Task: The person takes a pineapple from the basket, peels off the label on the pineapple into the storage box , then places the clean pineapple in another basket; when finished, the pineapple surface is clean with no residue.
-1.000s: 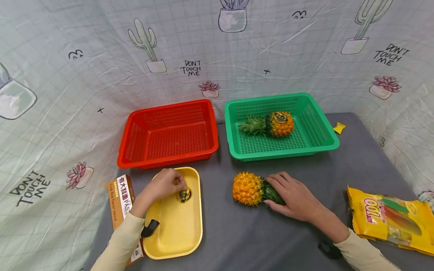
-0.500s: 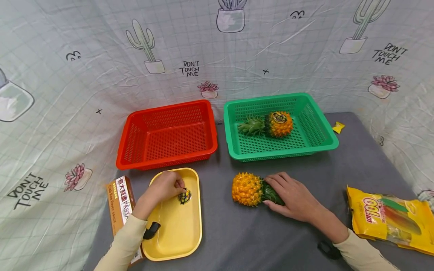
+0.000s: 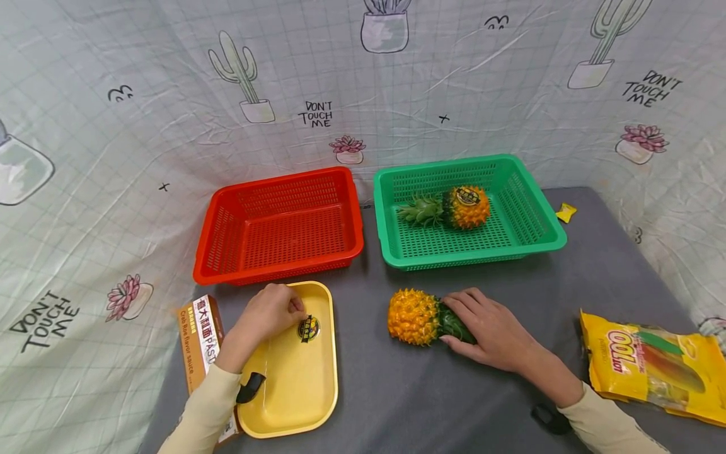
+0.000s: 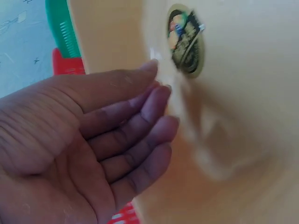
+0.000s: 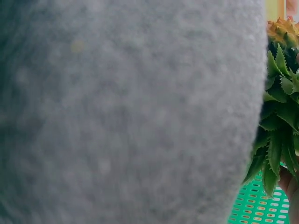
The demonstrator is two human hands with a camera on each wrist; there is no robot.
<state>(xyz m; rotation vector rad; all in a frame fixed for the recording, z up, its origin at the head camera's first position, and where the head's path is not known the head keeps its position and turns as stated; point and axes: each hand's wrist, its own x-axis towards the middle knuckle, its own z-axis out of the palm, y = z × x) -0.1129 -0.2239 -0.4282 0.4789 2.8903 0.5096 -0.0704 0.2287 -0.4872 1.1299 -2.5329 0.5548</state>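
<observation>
My left hand (image 3: 271,310) hovers over the yellow tray (image 3: 292,397), its fingertips just left of a round black-and-gold sticker (image 3: 309,328) lying flat on the tray's floor. In the left wrist view nothing is between the loosely bent fingers and thumb, and the sticker (image 4: 186,41) sits beyond the thumb tip. My right hand (image 3: 495,329) grips a small toy-sized pineapple (image 3: 413,316) by its green crown, the orange fruit end pointing left on the grey table. The right wrist view is mostly blocked by a blurred grey surface; the pineapple's leaves (image 5: 278,112) show at its right edge.
Behind the tray stands a red basket (image 3: 295,274). To its right, a green basket (image 3: 454,261) holds another pineapple (image 3: 473,214) bearing a similar label. A pasta box (image 3: 198,340) lies against the tray's left side. At right are a yellow mango bag (image 3: 652,366) and a small yellow packet (image 3: 566,213).
My left hand has drawn slightly left, away from the sticker its fingertips were at, leaving the sticker fully visible on the tray. The right hand and pineapple have stayed put.
</observation>
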